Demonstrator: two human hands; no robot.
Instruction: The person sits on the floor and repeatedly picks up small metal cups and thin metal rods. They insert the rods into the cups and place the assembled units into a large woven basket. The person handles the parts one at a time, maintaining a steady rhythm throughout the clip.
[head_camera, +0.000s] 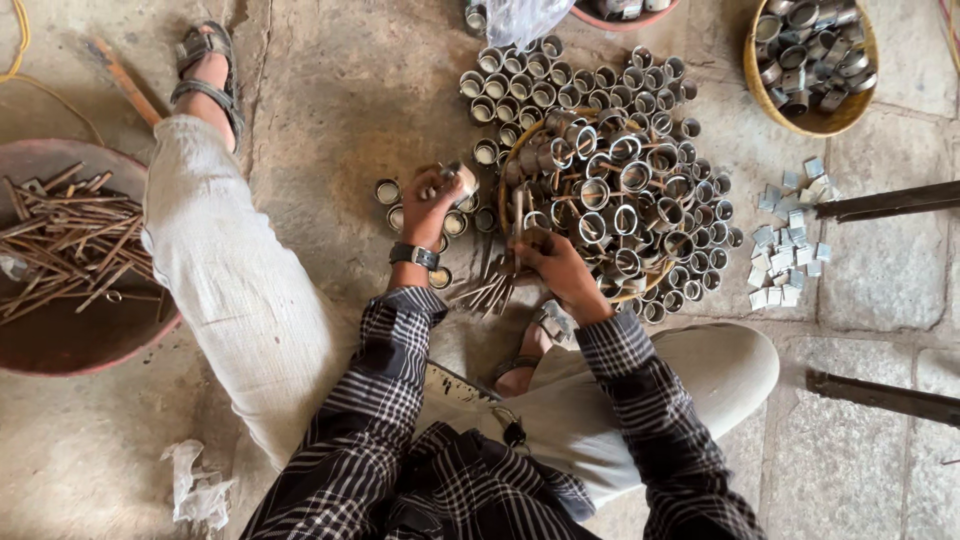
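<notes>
I sit on a stone floor with legs spread. My left hand (432, 203), a watch on its wrist, is shut on a short metal ring (462, 180) held above several rings standing on the floor (388, 191). My right hand (552, 262) grips a thin metal rod (518, 225) at the near edge of a shallow yellow basket (505, 185) heaped with short metal rings (620, 190). A small bundle of rods (487, 292) lies on the floor between my hands.
More rings stand in rows beyond the basket (560, 75). A second basket of rings (812, 60) sits far right. Small metal squares (790, 245) lie at right. A round pan of rusty rods (70, 250) is at left. Dark bars (885, 202) cross the right edge.
</notes>
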